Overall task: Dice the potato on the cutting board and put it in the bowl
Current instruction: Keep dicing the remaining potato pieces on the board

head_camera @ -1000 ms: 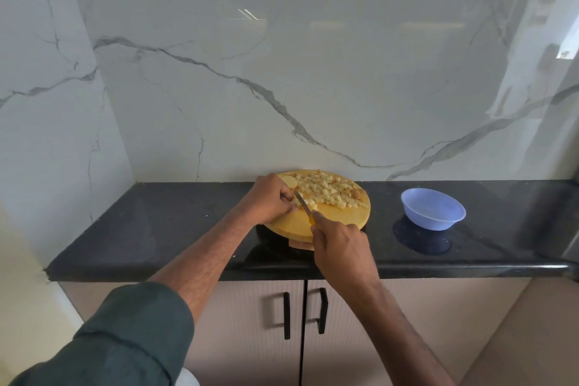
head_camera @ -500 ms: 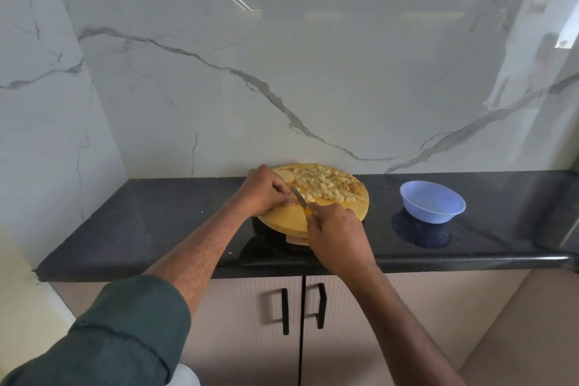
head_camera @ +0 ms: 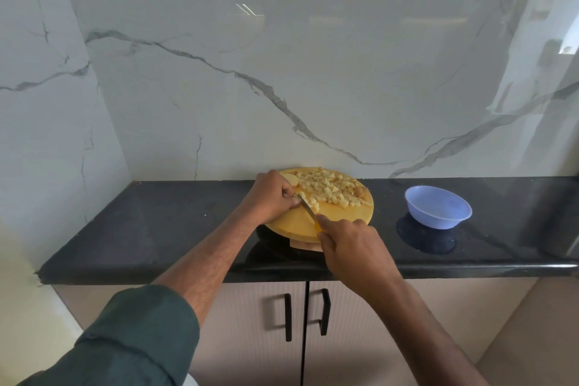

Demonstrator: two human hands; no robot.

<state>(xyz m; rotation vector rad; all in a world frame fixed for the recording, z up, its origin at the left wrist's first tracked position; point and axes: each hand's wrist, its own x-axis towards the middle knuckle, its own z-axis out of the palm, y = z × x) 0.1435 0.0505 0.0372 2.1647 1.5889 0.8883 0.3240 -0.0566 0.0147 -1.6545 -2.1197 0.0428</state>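
Note:
A round wooden cutting board (head_camera: 291, 222) lies on the black counter, with a heap of diced potato (head_camera: 329, 188) across its far half. A round potato slice (head_camera: 289, 179) sits at the board's far left edge. My left hand (head_camera: 272, 196) curls over a small potato piece at the board's left side; the piece is mostly hidden under the fingers. My right hand (head_camera: 347, 244) grips a knife (head_camera: 308, 208) with a yellow handle, its blade slanting up to the left fingertips. A light blue bowl (head_camera: 438, 207) stands empty to the right of the board.
The black countertop (head_camera: 156, 229) runs from a marble side wall on the left to the frame's right edge, backed by a marble wall. Below it are two beige cabinet doors with black handles (head_camera: 288, 316).
The view has shifted slightly. The knife blade and both hands stay at the board's left side, with small cutting motions; the diced heap and bowl are unmoved.

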